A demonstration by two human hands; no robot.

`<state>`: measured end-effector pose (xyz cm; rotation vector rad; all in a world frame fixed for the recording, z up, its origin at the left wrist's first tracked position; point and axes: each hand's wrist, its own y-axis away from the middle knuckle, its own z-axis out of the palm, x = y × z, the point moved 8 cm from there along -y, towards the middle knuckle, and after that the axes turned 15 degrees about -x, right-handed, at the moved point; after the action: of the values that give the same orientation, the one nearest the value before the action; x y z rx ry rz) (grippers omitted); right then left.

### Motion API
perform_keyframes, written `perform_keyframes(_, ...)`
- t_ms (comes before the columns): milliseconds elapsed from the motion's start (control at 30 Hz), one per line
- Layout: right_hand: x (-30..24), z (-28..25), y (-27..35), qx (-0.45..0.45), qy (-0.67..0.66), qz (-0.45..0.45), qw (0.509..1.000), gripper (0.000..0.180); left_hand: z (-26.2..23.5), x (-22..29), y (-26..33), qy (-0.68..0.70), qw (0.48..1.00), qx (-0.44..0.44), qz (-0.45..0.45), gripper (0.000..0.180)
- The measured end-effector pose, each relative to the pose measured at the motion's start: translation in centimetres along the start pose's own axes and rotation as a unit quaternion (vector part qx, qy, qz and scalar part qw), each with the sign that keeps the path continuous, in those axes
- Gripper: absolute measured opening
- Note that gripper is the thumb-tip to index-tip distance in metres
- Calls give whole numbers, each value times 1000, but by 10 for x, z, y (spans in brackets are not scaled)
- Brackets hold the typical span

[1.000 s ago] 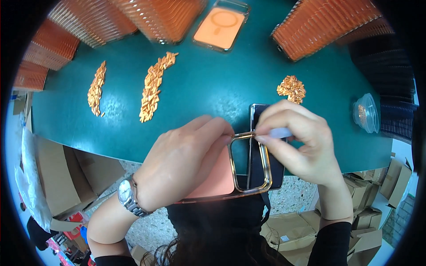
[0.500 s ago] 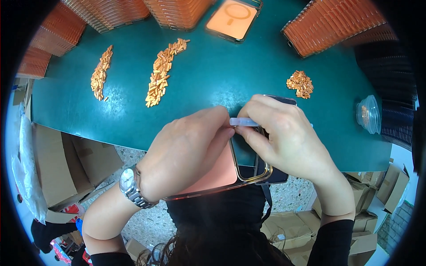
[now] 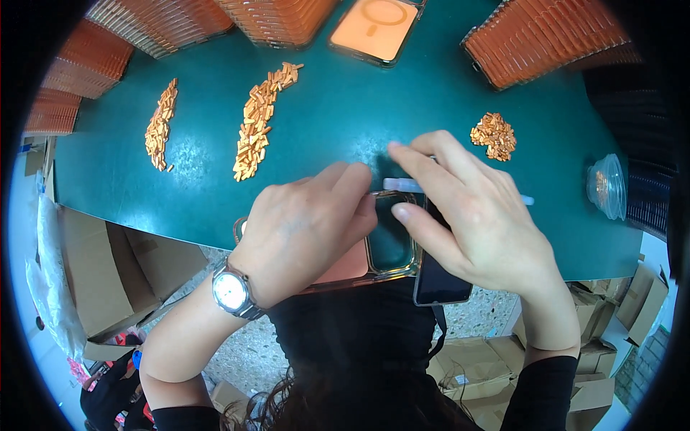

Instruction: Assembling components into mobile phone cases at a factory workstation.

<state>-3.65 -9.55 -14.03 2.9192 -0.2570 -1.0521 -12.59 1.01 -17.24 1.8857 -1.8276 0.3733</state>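
Observation:
My left hand (image 3: 309, 219) is closed around a phone case (image 3: 394, 273) with a gold-toned rim and a pink panel, held at the table's near edge. Its fingertips are pinched by the case's upper rim; anything tiny between them is hidden. Over the case's right end hovers my right hand (image 3: 478, 223), thumb and index finger spread apart. A translucent pen-like tool (image 3: 402, 185) passes beneath that hand, its other end showing past the hand's right side; whether it lies on something or touches the palm I cannot tell. A dark smartphone (image 3: 440, 280) lies partly under the right hand.
On the green table (image 3: 345, 115) are a left pile (image 3: 161, 129), a middle pile (image 3: 256, 126) and a right pile (image 3: 494, 136) of small gold-orange pieces. Stacked orange cases (image 3: 546, 39) line the far side, near a single case (image 3: 374, 32). A clear plastic cup (image 3: 607, 187) stands right.
My right thumb and index finger have parted from the pen-like tool and spread, and the hand has risen slightly away. The case in my left hand has shifted a little left, uncovering more smartphone.

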Motion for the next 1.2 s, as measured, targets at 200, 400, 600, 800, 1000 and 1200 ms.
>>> perform_keyframes(200, -15, 17, 0, -33, 262, -20, 964, 35, -1, 2, -1, 8, 1000, -3, 9, 17)
perform_keyframes(400, -16, 25, -3, -35, 262, 15, 964, 25, -3, 2, 6, 15, 1000, -8, -7, 14)
perform_keyframes(600, -15, 28, -3, -7, 250, 13, 968, 21, -1, 2, 11, 18, 1000, -2, -13, 10)
perform_keyframes(800, -19, 27, -6, -21, 287, -3, 958, 24, 0, -9, 10, 49, 999, -17, -13, 13)
perform_keyframes(1000, -24, 26, -10, 14, 316, -24, 948, 22, 6, -15, 8, 97, 995, -15, -10, 14)
perform_keyframes(1200, -22, 29, -11, 23, 299, -30, 953, 22, 9, -16, 9, 116, 993, 5, -7, 14)
